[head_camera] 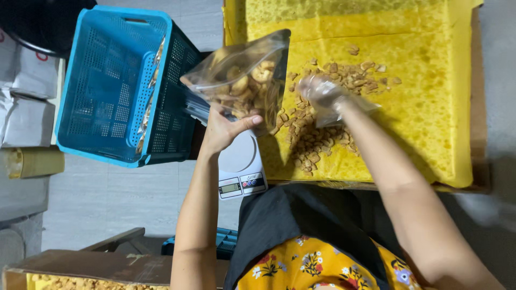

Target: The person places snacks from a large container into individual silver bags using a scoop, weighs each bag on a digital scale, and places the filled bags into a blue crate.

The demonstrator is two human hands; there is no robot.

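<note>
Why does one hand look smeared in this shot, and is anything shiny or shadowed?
Head view: the right hand, wrapped in a thin plastic glove, is motion-blurred above the snack pieces; the left hand and its clear bag are sharper, the bag showing faint sheen; the bag and arm cast a soft shadow on the yellow cloth.

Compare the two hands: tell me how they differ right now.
The left hand is bare and grips a clear plastic bag partly filled with snack pieces; the right hand wears a thin transparent plastic cover. The left hand is held up above a small white scale; the right hand reaches over the loose pieces on the yellow sheet. Both stretch forward from the person.
</note>
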